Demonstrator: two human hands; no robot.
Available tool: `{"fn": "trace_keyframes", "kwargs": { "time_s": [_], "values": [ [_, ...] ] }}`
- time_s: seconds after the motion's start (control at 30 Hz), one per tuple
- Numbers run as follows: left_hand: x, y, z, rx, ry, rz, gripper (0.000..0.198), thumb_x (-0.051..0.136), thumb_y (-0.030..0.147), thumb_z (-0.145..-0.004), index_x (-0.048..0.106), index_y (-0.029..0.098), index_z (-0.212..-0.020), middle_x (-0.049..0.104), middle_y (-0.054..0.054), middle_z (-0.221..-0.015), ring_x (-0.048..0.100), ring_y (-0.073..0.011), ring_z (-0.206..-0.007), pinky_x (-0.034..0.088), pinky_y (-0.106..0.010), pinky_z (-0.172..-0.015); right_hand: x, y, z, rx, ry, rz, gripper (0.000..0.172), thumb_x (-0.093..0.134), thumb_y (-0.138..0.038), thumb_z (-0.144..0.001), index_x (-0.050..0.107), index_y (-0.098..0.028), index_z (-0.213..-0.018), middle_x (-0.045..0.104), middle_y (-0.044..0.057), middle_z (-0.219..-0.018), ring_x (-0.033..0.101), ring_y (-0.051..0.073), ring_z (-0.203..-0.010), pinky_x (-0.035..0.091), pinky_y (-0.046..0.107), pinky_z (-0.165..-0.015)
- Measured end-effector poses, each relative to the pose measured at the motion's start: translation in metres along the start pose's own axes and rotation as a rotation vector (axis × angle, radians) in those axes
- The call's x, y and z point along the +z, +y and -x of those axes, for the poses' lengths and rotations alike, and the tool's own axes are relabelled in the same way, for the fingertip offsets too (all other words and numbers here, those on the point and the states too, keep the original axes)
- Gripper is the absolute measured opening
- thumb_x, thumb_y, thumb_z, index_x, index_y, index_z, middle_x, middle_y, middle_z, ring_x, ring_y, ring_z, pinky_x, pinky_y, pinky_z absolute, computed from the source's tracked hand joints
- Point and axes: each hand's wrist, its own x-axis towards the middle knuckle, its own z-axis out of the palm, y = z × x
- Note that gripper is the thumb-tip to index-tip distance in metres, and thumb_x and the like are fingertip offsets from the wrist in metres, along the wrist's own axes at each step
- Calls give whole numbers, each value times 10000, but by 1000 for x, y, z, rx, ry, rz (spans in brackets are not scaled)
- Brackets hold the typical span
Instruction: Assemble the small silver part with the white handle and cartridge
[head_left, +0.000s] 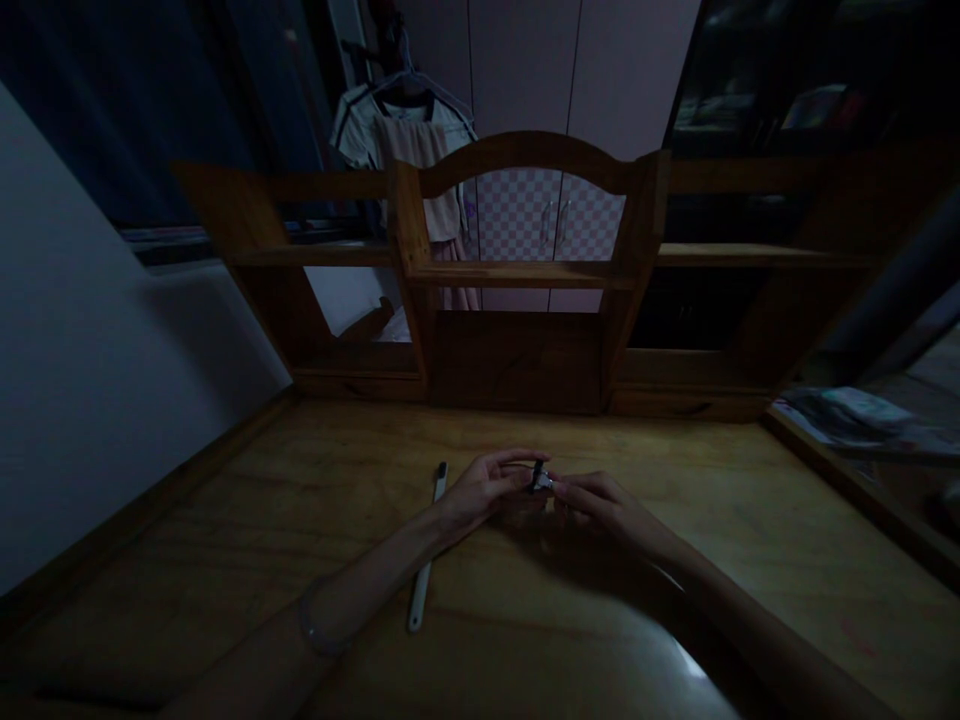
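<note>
Above the middle of the wooden desk, my left hand (499,484) pinches a small black and silver piece (540,477) between thumb and fingers. The piece has a dark upright bar with shiny metal on its right side; its exact kind is hard to make out in the dim light. From the right, my right hand (596,497) closes its thumb and fingertips on the silver end. A slim white toothbrush-like stick (421,594) with a black tip and a hole in its near end lies beside my left forearm, which partly covers it.
A wooden shelf unit (525,275) with several compartments stands along the back of the desk (300,520). A white wall (112,380) borders the left. Papers or books (862,410) lie beyond the raised right edge. Clothes (420,140) hang behind the shelf.
</note>
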Motion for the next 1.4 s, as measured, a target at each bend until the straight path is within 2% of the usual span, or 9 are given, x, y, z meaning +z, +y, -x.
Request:
{"fn": "trace_keyframes", "kwargs": {
  "time_s": [0.17,0.4,0.53,0.8,1.17,1.4],
  "values": [
    [2,2,1,-11,-25,-13,455,674,301,-760,567,138,-1171,611,-166,-1115,624,-242,-937,485,-366,-843,-1,1,0,2,-19,-29,405,461,-490,-884,630,-136,-785,493,12,-626,375,81,-503,238,200,-438],
    [-1,-1,0,-23,-1,-11,484,695,310,-738,575,138,-1174,616,-166,-1107,641,-236,-895,504,-350,-803,-2,3,0,3,-17,-31,418,462,-499,-880,642,-130,-801,481,6,-602,362,79,-493,233,202,-433],
    [-4,-2,-1,-25,1,-25,490,698,307,-733,578,137,-1176,620,-159,-1105,642,-231,-894,517,-327,-773,-2,3,0,15,-25,-62,399,475,-499,-873,637,-135,-849,501,14,-658,384,85,-522,239,201,-444],
    [-5,-4,-1,-50,34,-53,511,708,326,-720,581,146,-1181,650,-145,-1052,644,-238,-904,527,-319,-754,-3,4,-1,-17,-32,17,440,467,-532,-863,616,-127,-776,460,1,-614,365,86,-510,240,204,-445],
    [-4,-4,0,-48,45,-47,489,697,296,-735,580,166,-1192,637,-138,-1095,638,-197,-910,520,-273,-751,-2,4,0,-22,-56,-5,420,437,-513,-886,601,-136,-803,462,2,-629,363,82,-509,243,201,-442],
    [0,-2,3,-48,23,-71,497,688,329,-741,576,175,-1200,616,-139,-1138,630,-214,-945,498,-315,-822,-8,9,0,-41,-127,79,438,421,-510,-896,620,-126,-821,432,-6,-610,345,77,-495,235,204,-436]
  ]
}}
